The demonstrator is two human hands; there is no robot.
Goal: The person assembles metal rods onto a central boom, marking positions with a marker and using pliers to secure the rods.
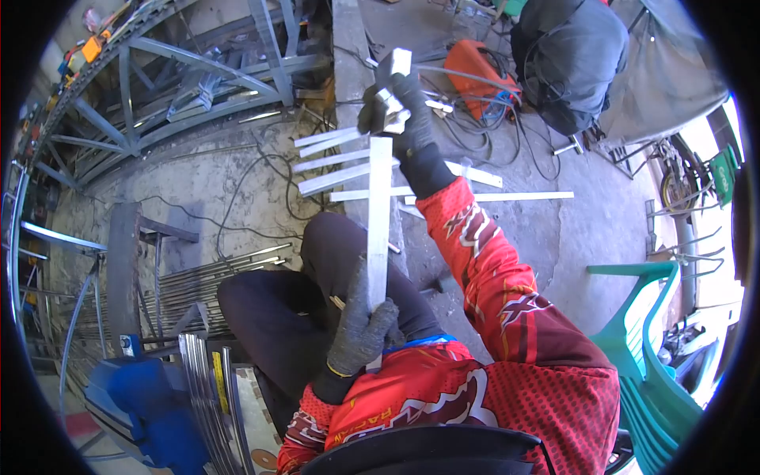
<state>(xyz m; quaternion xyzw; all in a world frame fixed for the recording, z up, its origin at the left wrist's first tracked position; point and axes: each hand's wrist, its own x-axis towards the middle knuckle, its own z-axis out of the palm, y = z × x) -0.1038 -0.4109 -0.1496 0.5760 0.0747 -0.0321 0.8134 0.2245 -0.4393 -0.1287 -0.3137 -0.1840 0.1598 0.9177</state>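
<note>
Across the concrete floor (190, 170), loose metal bars (340, 177) lie side by side, perhaps for easy reach. 1 long silvery bar (379, 222) slants up from the lap, seemingly braced there for steadiness. The gloved left hand (362, 328) wraps its lower end; the gloved right hand (410, 103), beyond its upper end, clasps a short metal piece (401, 62), exact kind unclear.

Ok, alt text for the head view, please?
Gloved left hand grips a long metal bar; gloved right hand holds an unclear shiny metal piece near its far end. More bars lie on the floor, with a green chair at right.
</note>
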